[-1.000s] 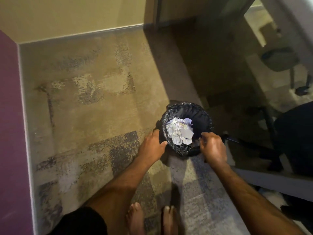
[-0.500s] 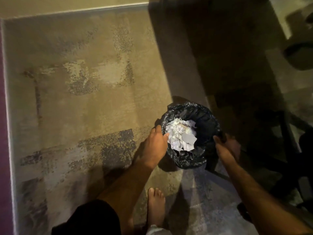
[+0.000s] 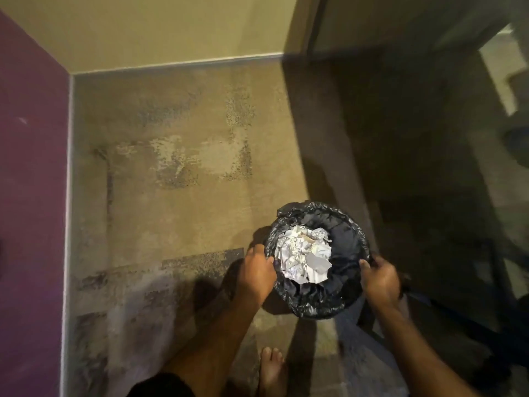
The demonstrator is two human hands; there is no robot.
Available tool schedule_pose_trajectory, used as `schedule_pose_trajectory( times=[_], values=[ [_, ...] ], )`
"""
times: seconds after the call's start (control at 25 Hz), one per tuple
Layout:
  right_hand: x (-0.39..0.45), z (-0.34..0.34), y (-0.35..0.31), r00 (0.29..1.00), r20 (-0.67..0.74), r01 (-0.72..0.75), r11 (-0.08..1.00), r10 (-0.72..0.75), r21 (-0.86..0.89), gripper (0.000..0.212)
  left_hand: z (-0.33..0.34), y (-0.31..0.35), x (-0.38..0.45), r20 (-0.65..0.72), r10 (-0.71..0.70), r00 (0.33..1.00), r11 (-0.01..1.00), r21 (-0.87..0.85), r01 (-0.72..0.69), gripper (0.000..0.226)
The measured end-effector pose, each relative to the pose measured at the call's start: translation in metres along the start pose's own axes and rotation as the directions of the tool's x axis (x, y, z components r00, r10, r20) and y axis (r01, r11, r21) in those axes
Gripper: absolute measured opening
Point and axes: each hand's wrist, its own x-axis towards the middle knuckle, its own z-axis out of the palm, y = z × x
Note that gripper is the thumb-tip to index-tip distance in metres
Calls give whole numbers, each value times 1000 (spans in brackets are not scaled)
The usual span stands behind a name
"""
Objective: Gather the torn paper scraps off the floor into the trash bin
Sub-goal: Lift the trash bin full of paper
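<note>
Gripped on both sides is the trash bin (image 3: 319, 260), a small round container lined with a black plastic bag (image 3: 343, 245) folded over its rim. On the bin's near-left rim the left hand (image 3: 256, 272) is closed, fingers curled onto the bag's edge. On the bin's right rim the right hand (image 3: 379, 279) is clamped, thumb laid over the liner. Whether the bin is lifted or resting on the floor cannot be told.

Contents: torn paper scraps (image 3: 303, 260), white and crumpled, heaped against the bin's left inner side, with one flat grey-white piece lying on top. No print can be read on the paper, and no brand or label is seen on bin or bag.

Surroundings: patterned beige-and-grey carpet (image 3: 177, 173) extends left of and beyond the bin, bounded by a purple wall (image 3: 31, 196) far to the bin's left and a beige wall (image 3: 171, 30) with a pale skirting line beyond it. Right of the bin, the floor lies in deep shadow, with dark furniture parts only dimly made out. One bare foot (image 3: 272, 371) is planted on the carpet just nearer than the bin.
</note>
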Motion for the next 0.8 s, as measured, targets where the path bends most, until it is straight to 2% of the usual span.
schedule_pose_trajectory(
  times=[0.2,0.32,0.56,0.8],
  values=[
    [-23,6,-110,999,-17,50,996,-51,-73,35,-90,-6,20,-80,-89,993,996,-9,88,26],
    [-31,26,-183,991,-5,131,991,-131,-42,33,-156,-15,50,-112,-89,990,996,-41,85,28],
    [-45,77,-341,967,16,256,966,-256,-44,29,-300,-38,120,-199,-124,972,992,-48,117,29],
    [-39,147,-499,915,120,391,920,-386,-21,22,-418,-69,204,-301,-217,929,976,-57,210,26]
  ],
)
